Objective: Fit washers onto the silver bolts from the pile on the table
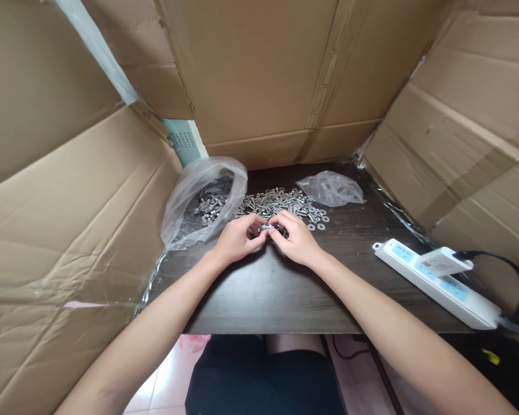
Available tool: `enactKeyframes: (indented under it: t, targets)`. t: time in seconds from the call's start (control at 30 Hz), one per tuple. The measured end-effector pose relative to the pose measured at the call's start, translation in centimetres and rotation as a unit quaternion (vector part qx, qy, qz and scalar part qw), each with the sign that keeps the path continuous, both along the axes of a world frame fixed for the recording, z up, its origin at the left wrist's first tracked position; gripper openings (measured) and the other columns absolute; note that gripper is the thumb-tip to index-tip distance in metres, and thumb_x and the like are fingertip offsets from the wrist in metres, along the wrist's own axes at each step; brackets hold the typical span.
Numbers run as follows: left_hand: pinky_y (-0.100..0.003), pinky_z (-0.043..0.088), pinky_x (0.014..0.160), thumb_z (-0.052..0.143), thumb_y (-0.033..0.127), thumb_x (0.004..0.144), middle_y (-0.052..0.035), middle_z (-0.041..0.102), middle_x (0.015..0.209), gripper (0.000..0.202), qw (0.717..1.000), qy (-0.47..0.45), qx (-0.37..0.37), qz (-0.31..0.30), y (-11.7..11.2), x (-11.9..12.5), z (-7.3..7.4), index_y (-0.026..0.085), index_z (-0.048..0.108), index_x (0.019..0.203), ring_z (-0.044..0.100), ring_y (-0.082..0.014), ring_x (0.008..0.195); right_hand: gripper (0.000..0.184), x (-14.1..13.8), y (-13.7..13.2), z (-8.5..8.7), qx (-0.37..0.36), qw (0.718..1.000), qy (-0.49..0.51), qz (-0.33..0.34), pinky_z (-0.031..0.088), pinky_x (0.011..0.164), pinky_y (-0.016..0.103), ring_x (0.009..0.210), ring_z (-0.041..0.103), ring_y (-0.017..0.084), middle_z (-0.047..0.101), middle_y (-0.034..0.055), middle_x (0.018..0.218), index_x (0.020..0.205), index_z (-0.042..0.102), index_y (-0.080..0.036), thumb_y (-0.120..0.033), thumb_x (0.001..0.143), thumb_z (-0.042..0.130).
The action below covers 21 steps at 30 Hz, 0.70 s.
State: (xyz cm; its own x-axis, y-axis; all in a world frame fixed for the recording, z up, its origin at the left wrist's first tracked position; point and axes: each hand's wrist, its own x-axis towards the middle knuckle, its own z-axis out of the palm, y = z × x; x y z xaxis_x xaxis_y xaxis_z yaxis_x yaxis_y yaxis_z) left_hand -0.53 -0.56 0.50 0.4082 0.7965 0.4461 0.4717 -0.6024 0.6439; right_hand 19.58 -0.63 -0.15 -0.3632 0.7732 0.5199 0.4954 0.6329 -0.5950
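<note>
My left hand (237, 237) and my right hand (297, 237) meet over the dark table (285, 288), fingers pinched together on a small metal bolt (267, 226) held between them. Just beyond my fingers lies a loose pile of metal bolts, nuts and washers (281, 203). An open clear plastic bag (203, 202) with more bolts inside sits to the left of the pile. A smaller crumpled plastic bag (331, 188) lies to the right of it.
Cardboard sheets (69, 190) wall the table in on the left, back and right. A white power strip (436, 282) with a white adapter and a black cable lies at the right edge. My legs show below the table's front edge.
</note>
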Motion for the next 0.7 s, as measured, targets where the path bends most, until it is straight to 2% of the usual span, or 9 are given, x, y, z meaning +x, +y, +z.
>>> enactKeyframes:
  t: [0.2, 0.4, 0.7]
  targets:
    - [-0.022, 0.053, 0.063, 0.067, 0.024, 0.09, -0.0015, 0.073, 0.086, 0.017, 1.0, -0.002, 0.004, 0.002, -0.02, 0.0, -0.03, 0.018, 0.067, 0.105, 0.067, -0.0124, 0.07, 0.015, 0.02, -0.09, 0.11, -0.012, 1.0, -0.011, 0.002, 0.047, 0.087, 0.042, 0.095, 0.062, 0.026, 0.066, 0.0075, 0.097, 0.091, 0.063, -0.022, -0.028, 0.1, 0.052]
    - [-0.023, 0.053, 0.064, 0.068, 0.022, 0.088, -0.0016, 0.073, 0.089, 0.019, 1.0, -0.007, 0.006, -0.005, -0.01, -0.02, -0.08, 0.018, 0.068, 0.107, 0.067, -0.0123, 0.071, 0.006, 0.02, -0.23, 0.37, -0.003, 1.0, -0.003, -0.007, 0.048, 0.087, 0.042, 0.098, 0.062, 0.026, 0.065, 0.0073, 0.099, 0.096, 0.062, -0.022, -0.025, 0.093, 0.059]
    - [-0.023, 0.052, 0.064, 0.067, 0.023, 0.089, -0.0022, 0.074, 0.09, 0.018, 1.0, -0.002, 0.004, -0.005, -0.06, -0.04, 0.03, 0.018, 0.068, 0.106, 0.067, -0.0122, 0.071, 0.007, 0.04, -0.16, 0.21, 0.002, 1.0, 0.01, 0.003, 0.049, 0.087, 0.042, 0.096, 0.063, 0.026, 0.065, 0.0073, 0.097, 0.094, 0.064, -0.02, -0.023, 0.093, 0.057]
